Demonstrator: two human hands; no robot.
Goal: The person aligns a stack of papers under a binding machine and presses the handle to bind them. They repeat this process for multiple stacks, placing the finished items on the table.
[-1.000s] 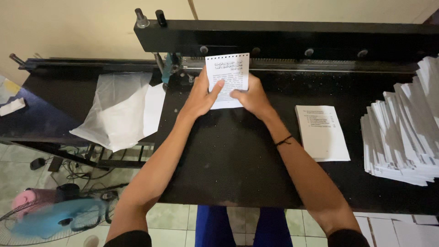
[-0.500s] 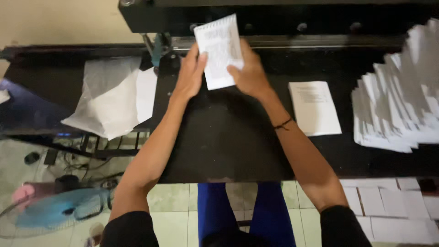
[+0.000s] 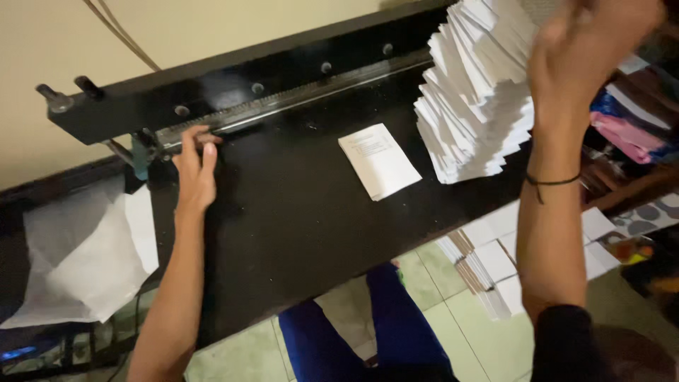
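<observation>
A cream wall backs a long black punching machine [image 3: 233,67] whose flat black bed [image 3: 297,205] runs across the room, slanting up toward the right in this view, with pale floor tiles [image 3: 247,354] below it. The person's left hand [image 3: 194,166] lies palm-down on the bed with fingers loosely spread, fingertips just touching the toothed slot [image 3: 283,95] near the machine's left end; it holds nothing. The right hand [image 3: 587,39] is raised high at the far right, above a tall fanned stack of white sheets [image 3: 481,106]; it is blurred and cut by the frame edge, so I cannot tell whether it grips anything.

Between the two hands, a thin printed booklet [image 3: 378,159] lies flat on the bed, apart from both hands and just left of the fanned stack. Its long axis runs roughly away from the person, tilted a little leftward at the far end. It lies to the right of the left hand, and below and left of the raised right hand. By my reading the right arm is the nearer one.

A crumpled clear plastic bag with paper [image 3: 85,255] sits off the bed's left end, and more cut stacks [image 3: 488,262] rest on the floor at the right.
</observation>
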